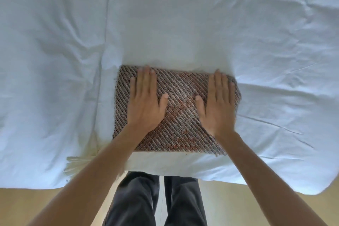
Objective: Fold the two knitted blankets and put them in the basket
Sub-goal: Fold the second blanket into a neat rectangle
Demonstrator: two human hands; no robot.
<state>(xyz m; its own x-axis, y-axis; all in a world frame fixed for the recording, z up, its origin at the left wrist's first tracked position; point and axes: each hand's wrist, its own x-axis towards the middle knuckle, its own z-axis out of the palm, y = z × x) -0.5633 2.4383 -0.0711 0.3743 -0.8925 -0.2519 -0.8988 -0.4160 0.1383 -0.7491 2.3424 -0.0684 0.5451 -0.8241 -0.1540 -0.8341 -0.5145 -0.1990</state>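
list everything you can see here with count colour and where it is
folded diagonal-patterned knitted blanket: one, brown, white and reddish, flat on the sheet near the bed's front edge
wrinkled cloth bed sheet: one, white, covering the bed
bunched fabric: one, cream, front edge, left of the blanket
floor: one, tan, below the bed
trouser legs: two, dark grey, at the bed edge
left hand: one, flat on the blanket's left part
right hand: one, flat on its right part

The folded blanket [180, 110] lies on the bed [183, 24], close to its near edge and about midway along it. The left hand [146, 101] rests flat on the blanket's left half, the right hand [216, 104] on its right half.
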